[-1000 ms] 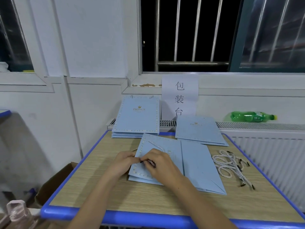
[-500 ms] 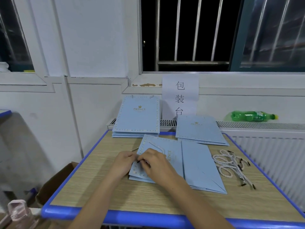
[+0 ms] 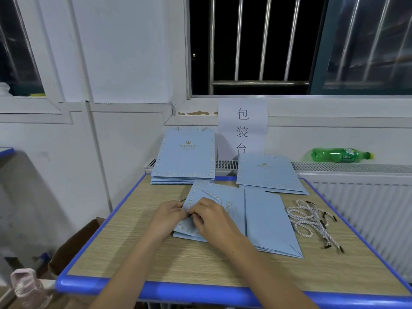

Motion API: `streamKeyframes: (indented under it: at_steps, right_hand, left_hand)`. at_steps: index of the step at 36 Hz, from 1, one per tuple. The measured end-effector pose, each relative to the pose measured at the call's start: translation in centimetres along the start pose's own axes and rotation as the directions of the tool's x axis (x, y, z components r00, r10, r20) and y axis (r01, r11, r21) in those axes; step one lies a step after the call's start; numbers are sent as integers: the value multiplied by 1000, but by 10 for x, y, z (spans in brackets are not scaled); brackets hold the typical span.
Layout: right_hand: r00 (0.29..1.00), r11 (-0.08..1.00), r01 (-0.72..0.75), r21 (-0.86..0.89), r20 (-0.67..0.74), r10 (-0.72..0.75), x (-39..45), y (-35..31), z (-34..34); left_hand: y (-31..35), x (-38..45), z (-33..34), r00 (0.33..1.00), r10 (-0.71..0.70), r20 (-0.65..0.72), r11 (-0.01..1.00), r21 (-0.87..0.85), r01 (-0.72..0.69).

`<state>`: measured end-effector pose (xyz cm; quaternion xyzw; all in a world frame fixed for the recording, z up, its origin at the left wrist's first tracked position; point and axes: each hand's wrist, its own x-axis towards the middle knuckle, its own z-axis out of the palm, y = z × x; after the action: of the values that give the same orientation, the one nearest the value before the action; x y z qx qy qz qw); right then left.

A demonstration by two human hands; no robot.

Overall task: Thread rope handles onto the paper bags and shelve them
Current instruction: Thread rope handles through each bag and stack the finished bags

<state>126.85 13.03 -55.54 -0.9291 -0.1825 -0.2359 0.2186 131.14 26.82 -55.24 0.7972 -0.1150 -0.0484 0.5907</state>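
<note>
A flat light-blue paper bag (image 3: 263, 217) lies in the middle of the table on top of others. A white rope handle (image 3: 211, 194) loops over its top-left part. My left hand (image 3: 167, 216) pinches the bag's left edge. My right hand (image 3: 213, 219) pinches the rope's dark tip at that same edge, fingers touching the left hand. Loose white rope handles (image 3: 308, 218) with black tips lie in a heap to the right of the bag.
A stack of blue bags with handles (image 3: 186, 157) leans at the table's back left; another stack of blue bags (image 3: 267, 175) lies at back right. A green bottle (image 3: 338, 155) rests on the radiator. A cardboard box (image 3: 75, 246) and pink bottle (image 3: 27, 286) sit left of the table (image 3: 200, 264).
Both hands slid slightly left and closer together at the bag's left edge. The rope tip in my right hand moved toward that edge.
</note>
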Motion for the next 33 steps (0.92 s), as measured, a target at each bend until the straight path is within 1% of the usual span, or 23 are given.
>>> streamKeyframes:
  at_steps: [7,11,14,16,27,33]
  right_hand:
    - [997,991,-72,113,3,72,0,-2,1]
    - [992,976,-120,181,-20,126,1,-1,0]
    - [991,971,-130,201,-11,135,1,-2,0]
    - [991,972,-133,192,-2,136,1,-2,1]
    - [995,995,-102,19,21,102,6,-2,1]
    - [994,995,-97,-12,51,98,8,-2,0]
  left_hand:
    - [0,-2,-1,1000,-18,-2,1000,-11,18]
    - [2,-3,-1,1000,-25,-15,1000,-3,25]
    - [5,-5,-1,1000,-20,-15,1000,4,20]
    - [5,-6,-1,1000,-18,-9,1000,12,18]
    - [9,-11,-3,999,-17,31,1000,27,16]
    - [5,-7,-1,1000,-4,8,999,42,3]
